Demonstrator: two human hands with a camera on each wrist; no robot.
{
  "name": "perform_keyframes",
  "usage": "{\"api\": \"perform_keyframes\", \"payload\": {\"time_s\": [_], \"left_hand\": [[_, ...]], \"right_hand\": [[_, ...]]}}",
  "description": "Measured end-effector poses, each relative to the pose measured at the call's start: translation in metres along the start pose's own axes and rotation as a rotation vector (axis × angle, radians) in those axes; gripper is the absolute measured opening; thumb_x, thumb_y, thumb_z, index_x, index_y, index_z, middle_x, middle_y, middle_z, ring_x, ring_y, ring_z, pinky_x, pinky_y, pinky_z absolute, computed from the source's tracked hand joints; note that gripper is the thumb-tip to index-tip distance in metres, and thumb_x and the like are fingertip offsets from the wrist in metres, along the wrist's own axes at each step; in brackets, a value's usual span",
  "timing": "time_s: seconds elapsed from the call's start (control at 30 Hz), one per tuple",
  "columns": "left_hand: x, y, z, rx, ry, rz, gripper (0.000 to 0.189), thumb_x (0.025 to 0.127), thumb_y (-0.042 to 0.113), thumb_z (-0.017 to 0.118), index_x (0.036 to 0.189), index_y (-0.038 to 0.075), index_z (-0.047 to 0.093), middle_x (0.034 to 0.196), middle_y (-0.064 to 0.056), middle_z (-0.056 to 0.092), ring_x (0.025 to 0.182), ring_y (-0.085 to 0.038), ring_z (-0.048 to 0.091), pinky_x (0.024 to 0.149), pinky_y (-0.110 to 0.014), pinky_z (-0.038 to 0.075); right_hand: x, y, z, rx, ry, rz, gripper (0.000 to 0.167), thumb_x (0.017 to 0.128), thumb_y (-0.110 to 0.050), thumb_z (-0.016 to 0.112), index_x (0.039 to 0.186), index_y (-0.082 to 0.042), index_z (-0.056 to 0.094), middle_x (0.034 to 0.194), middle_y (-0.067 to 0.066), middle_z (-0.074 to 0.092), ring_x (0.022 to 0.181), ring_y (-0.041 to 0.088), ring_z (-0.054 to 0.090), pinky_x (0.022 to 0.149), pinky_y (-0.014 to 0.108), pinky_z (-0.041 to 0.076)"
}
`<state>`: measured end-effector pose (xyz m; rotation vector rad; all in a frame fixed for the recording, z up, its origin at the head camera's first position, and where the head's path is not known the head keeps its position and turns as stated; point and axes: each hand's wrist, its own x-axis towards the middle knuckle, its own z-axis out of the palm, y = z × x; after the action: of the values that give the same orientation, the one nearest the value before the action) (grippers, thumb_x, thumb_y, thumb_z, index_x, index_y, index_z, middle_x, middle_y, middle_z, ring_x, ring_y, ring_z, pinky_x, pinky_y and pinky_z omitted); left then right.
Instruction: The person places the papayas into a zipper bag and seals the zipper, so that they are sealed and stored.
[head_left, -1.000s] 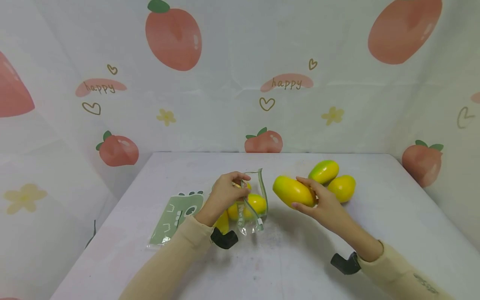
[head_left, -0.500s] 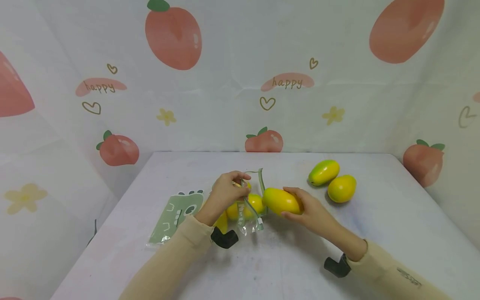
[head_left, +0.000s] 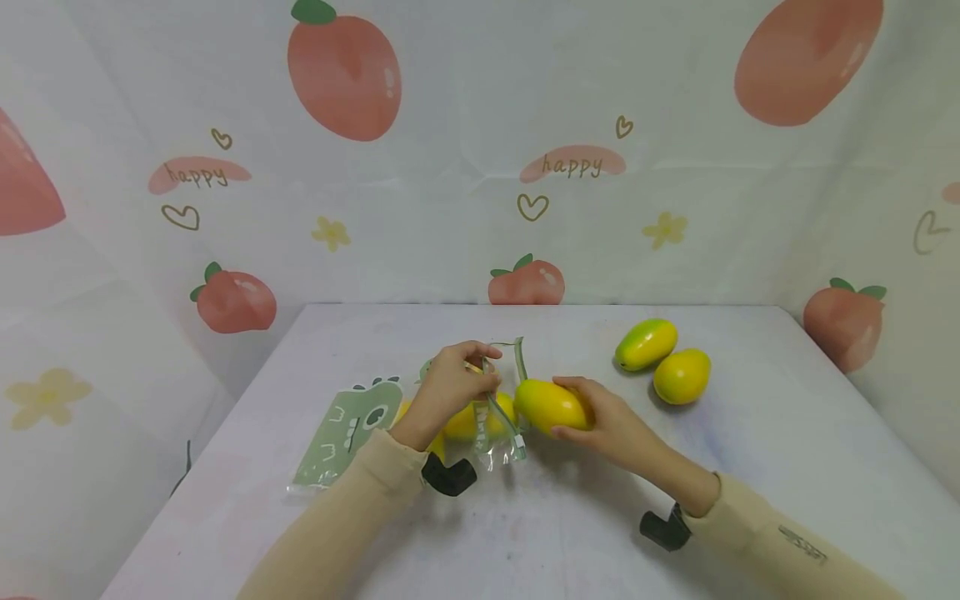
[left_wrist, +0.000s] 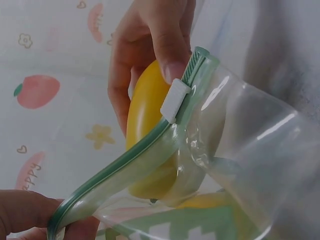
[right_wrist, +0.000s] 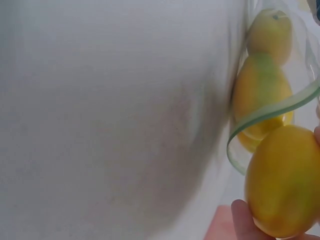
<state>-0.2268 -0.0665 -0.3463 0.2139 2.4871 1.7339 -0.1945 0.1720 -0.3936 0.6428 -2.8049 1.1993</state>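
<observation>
My left hand pinches one edge of the mouth of a clear zip bag with a green zip strip. Several yellow mangoes lie inside the bag. In my right hand is another yellow mango, gripped between thumb and fingers at the bag's mouth. From the left wrist, this mango's lower end shows behind the green strip, near the white slider. My left hand partly hides the bag and the fruit in it in the head view.
Two yellow-green mangoes, one farther back and one nearer, lie on the white table at the back right. A flat green bag with a cartoon monster face lies to the left. A fruit-print cloth hangs behind.
My right hand has carried its mango left and slightly down, up to the bag's mouth. The mangoes inside have shifted a little left. My left hand stays almost still.
</observation>
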Motion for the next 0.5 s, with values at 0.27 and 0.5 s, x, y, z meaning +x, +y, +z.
{"api": "perform_keyframes", "payload": {"time_s": [0.27, 0.5], "left_hand": [[-0.0003, 0.0018, 0.0000, 0.020, 0.005, 0.005, 0.026, 0.081, 0.003, 0.070, 0.107, 0.005, 0.069, 0.091, -0.010, 0.056, 0.064, -0.017, 0.063, 0.068, -0.029, 0.060], [-0.0002, 0.0020, 0.0003, 0.027, 0.006, 0.009, 0.026, 0.082, 0.003, 0.070, 0.107, 0.004, 0.069, 0.090, -0.010, 0.056, 0.064, -0.017, 0.062, 0.068, -0.029, 0.060]], "right_hand": [[0.0047, -0.0047, 0.0015, 0.018, -0.025, -0.006, 0.065, 0.082, -0.027, 0.077, 0.135, -0.007, 0.047, 0.132, 0.011, 0.057, 0.106, 0.023, 0.057, 0.097, 0.047, 0.049], [0.0093, -0.0069, 0.0012, 0.037, -0.020, 0.039, 0.061, 0.080, -0.029, 0.079, 0.125, -0.008, 0.044, 0.123, 0.011, 0.059, 0.096, 0.021, 0.058, 0.090, 0.041, 0.054]]}}
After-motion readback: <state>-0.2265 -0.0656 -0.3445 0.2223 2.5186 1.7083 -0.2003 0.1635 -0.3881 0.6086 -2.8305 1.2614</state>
